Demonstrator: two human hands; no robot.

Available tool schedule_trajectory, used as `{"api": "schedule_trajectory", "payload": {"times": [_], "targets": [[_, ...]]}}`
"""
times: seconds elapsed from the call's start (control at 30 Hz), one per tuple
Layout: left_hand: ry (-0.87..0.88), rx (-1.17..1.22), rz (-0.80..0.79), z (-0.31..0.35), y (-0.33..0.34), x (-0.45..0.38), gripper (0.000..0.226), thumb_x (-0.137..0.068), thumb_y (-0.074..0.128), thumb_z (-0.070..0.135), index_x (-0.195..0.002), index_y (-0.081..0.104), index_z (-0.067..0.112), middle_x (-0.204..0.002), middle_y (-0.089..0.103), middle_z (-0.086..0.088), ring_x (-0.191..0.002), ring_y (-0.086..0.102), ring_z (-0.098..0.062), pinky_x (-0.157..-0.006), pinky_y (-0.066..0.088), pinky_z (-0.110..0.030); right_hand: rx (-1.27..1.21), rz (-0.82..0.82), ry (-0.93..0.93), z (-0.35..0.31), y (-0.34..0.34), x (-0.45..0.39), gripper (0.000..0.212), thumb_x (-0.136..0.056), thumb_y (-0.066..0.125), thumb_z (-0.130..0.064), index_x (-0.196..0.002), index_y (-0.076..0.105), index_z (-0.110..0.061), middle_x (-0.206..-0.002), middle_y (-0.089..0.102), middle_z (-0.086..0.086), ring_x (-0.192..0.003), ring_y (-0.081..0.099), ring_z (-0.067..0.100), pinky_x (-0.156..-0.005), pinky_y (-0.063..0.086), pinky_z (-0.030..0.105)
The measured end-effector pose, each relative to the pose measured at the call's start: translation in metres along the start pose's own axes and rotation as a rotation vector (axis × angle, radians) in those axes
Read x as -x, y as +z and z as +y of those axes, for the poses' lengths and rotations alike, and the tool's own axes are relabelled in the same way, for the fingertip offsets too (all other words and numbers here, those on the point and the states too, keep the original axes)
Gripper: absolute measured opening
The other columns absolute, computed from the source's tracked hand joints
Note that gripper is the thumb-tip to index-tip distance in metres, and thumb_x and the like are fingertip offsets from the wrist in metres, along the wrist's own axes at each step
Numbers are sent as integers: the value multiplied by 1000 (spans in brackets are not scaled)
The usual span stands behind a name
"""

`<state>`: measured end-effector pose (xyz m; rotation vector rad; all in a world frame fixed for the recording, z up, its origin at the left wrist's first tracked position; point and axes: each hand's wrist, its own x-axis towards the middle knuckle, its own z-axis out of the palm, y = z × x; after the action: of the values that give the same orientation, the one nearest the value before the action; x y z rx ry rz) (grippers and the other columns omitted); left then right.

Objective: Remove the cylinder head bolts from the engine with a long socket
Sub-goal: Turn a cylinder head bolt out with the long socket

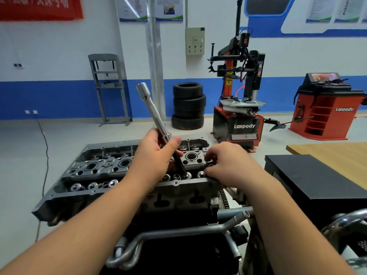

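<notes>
1. Workshop setting, white and blue walls, grey floor. Stack of tyres (188,105) against the back wall, a red and black tyre changer (237,108) beside it, a red wheel balancer (325,108) further right and a grey shop press (108,88) on the left.

2. Cylinder head (123,173) sits front and centre on the engine, cover off, valve springs and spark plug wells all exposed. It tilts a bit in this wide-angle view.

3. Left hand (156,155) is wrapped around the lower part of the long socket (156,116), thumb up along the shaft. The tool leans up and away to the left, with its fat end in the air and its dark lower end down among the valve gear on the near side of the head. My guess is the tilt means it's being lifted out or re-aimed, not seated square on a bolt.

4. Right hand (228,163) is down at the right end of the head with fingers curled at the edge. Looks like it's pinching or fishing for something small, maybe a loosened bolt, but I can't tell whether anything is actually in the fingertips.

5. Stuff in the way: metal coolant pipes (178,235) run across below the head, there's a toothed gear (224,197) at the right end, and a black box (317,185) on the wooden table (337,149) crowds the right elbow side.
</notes>
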<state>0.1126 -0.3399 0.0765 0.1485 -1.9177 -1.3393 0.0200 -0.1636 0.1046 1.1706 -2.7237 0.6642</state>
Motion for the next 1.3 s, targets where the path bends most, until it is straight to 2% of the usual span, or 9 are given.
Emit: {"api": "schedule_trajectory", "payload": {"times": [0.2, 0.43, 0.53, 0.6, 0.7, 0.83, 1.07, 1.23, 1.3], "targets": [[-75, 129, 22, -5, 1, -1, 10, -83, 69, 52, -83, 63, 44, -81, 71, 15, -85, 78, -19, -78, 64, -55, 514, -185, -30, -43, -17, -17, 22, -81, 63, -4, -75, 47, -17, -73, 49, 2, -62, 49, 19, -53, 40, 32], [-147, 267, 133, -12, -2, -2, 11, -88, 70, 48, -83, 63, 40, -79, 72, 13, -84, 78, -18, -72, 65, -49, 761, -199, -162, -62, -17, -11, 31, -87, 62, -1, -72, 38, -15, -72, 39, 1, -55, 37, 18, -59, 42, 36], [-173, 269, 170, -11, -1, -2, 17, -98, 67, 36, -95, 59, 22, -76, 72, 18, -81, 78, -13, -63, 63, -35, 761, -189, -179, -64, -25, -10, 34, -88, 60, 0, -67, 37, -16, -72, 41, 3, -56, 41, 18, -52, 38, 32], [-194, 262, 171, -10, -1, -2, 17, -99, 67, 34, -95, 59, 20, -76, 72, 15, -82, 78, -15, -67, 65, -41, 715, -171, -157, -61, -32, -10, 30, -87, 60, 0, -67, 44, -15, -72, 48, 5, -58, 49, 19, -48, 40, 30], [-210, 248, 166, -9, -4, -2, 17, -95, 70, 40, -92, 62, 25, -80, 71, 9, -87, 77, -19, -77, 65, -52, 592, -117, -141, -49, -58, -10, 5, -86, 64, -8, -83, 67, -11, -76, 63, 3, -66, 60, 18, -54, 51, 28], [-166, 187, 121, -10, -4, -2, 10, -85, 69, 51, -80, 65, 44, -79, 72, 17, -94, 76, -25, -85, 61, -59, 359, 66, -110, -23, -108, -7, 16, -85, 63, -11, -94, 74, -19, -81, 66, -9, -70, 56, 4, -54, 40, 20], [-184, 181, 123, -7, 1, -1, 20, -98, 70, 35, -94, 59, 19, -90, 67, -2, -85, 79, -21, -81, 63, -58, 338, -285, -114, -22, -46, -2, 38, -90, 71, -36, -124, 67, -20, -107, 66, -3, -96, 61, 20, -79, 50, 31], [-175, 202, 110, -7, 0, 2, 22, -95, 70, 36, -94, 58, 18, -90, 66, -3, -87, 79, -23, -79, 63, -59, 531, -262, -133, -37, -25, -18, 10, -86, 71, -16, -91, 62, -15, -88, 61, 5, -86, 62, 27, -58, 45, 29], [-171, 205, 94, -8, 0, 1, 23, -94, 70, 37, -94, 59, 18, -87, 67, -1, -87, 79, -22, -77, 63, -58, 625, -272, -156, -44, -23, -20, 24, -84, 70, -9, -76, 48, -17, -79, 50, 4, -74, 58, 25, -58, 44, 32]]}}
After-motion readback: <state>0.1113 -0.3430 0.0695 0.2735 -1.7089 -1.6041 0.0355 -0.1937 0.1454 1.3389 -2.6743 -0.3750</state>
